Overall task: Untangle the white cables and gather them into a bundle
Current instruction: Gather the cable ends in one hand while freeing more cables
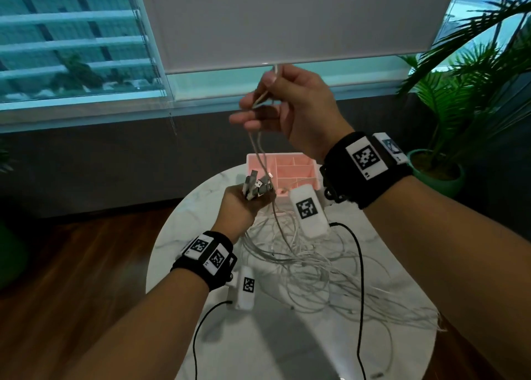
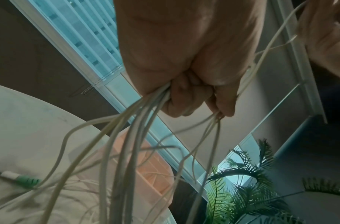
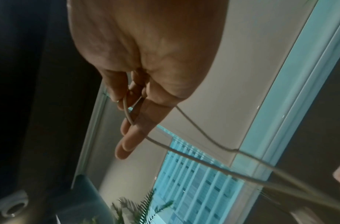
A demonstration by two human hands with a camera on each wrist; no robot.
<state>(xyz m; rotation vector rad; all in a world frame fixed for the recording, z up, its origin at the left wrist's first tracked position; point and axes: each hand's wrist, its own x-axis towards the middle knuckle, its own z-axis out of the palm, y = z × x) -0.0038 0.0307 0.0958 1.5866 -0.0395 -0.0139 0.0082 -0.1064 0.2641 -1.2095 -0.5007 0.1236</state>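
Round white marble worktop (image 1: 201, 207) carries loose tangled white cables (image 1: 313, 267). Left hand (image 1: 241, 207) grips a bunch of cable ends near a pink plastic organiser tray (image 1: 290, 164); raised right hand (image 1: 290, 109) pinches one cable

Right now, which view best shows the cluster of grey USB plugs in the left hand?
Head view: the grey USB plugs fan out above the left hand. Left wrist shows only trailing white cables below the fist; right wrist shows none.
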